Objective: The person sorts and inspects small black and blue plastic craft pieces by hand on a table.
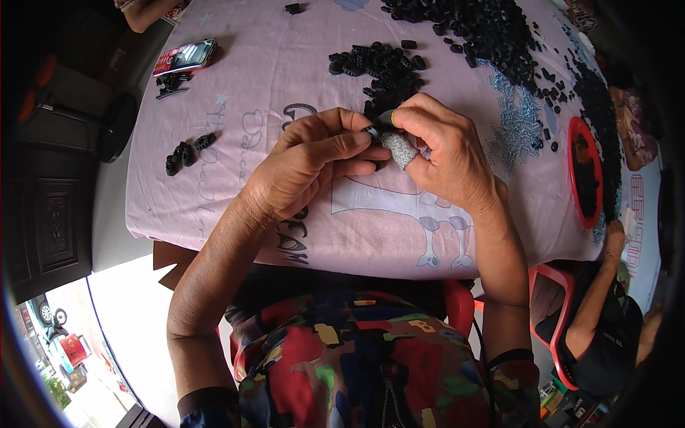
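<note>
My left hand [303,160] pinches a small black plastic part [372,133] between thumb and fingers, above the pink printed tablecloth [235,171]. Close against it, my right hand [449,146] has its thumb and index finger closed at the same part. A grey knitted finger cover [400,150] wraps the right thumb, and the right index fingertip wears a dark cover. The fingers partly hide the part, so its exact shape cannot be made out. Just beyond both hands lies a loose pile of similar black parts [385,68].
A larger black heap [485,32] spreads at the far right, beside scattered pale-blue small pieces [515,121]. A red-rimmed basin [573,167] stands at the right. Several joined black parts [182,155] and a red phone [184,58] lie left. Other people sit around the table.
</note>
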The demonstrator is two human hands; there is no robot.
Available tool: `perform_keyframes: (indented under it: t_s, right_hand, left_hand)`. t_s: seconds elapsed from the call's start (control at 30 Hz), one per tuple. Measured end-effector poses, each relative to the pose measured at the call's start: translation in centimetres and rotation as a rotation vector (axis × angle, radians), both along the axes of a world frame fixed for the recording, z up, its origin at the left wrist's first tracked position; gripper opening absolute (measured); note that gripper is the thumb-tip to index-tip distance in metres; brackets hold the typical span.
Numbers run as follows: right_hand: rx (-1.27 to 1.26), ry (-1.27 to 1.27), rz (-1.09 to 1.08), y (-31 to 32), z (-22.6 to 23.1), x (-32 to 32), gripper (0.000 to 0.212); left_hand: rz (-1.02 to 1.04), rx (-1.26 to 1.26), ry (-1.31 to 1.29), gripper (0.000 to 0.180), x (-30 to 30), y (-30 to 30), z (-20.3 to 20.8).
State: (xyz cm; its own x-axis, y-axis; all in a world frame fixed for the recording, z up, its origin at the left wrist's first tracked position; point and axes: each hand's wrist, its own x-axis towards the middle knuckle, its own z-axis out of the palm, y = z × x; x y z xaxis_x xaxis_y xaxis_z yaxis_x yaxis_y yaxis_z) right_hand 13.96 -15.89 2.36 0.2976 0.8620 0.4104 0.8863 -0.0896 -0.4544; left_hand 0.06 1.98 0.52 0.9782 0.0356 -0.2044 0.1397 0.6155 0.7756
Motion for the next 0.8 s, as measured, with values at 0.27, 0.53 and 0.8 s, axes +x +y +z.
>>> perform_keyframes:
  t_s: [0.27,0.53,0.8]
  right_hand:
    - [0.112,0.076,-0.022,0.2,-0.8,0.2,0.029]
    - [0.127,0.616,-0.048,0.1,0.2,-0.2,0.013]
    - [0.056,0.926,-0.055,-0.1,1.4,-0.1,0.011]
  left_hand:
    - [0.005,-0.068,-0.003,0.021,0.1,0.2,0.0]
    - [0.003,0.036,-0.040,0.021,-0.1,0.2,-0.5]
    - [0.015,0.146,-0.008,0.025,0.1,-0.4,-0.4]
